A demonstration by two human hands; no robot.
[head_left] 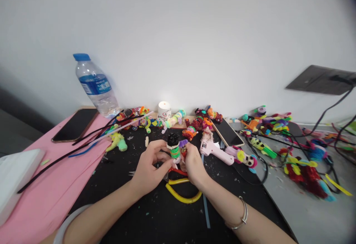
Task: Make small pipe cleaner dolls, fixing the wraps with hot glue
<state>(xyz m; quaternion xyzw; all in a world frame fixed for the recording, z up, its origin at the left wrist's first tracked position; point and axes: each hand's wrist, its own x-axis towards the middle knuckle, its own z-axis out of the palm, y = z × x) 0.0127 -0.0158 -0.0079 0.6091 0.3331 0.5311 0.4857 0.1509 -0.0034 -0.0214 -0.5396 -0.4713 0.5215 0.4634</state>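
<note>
Two hands are gripping the pipe-cleaner figure (174, 147) over the worktop (155, 221). Your left hand (148, 168) is propping it upright, likely steadying it while your right hand (194, 162) is pinching its 3 o'clock side.

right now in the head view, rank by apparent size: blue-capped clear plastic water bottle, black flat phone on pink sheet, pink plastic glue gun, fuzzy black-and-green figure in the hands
1. clear plastic water bottle
2. black flat phone, lying foreshortened, so less sure
3. pink plastic glue gun
4. fuzzy black-and-green figure, partly hidden
</note>
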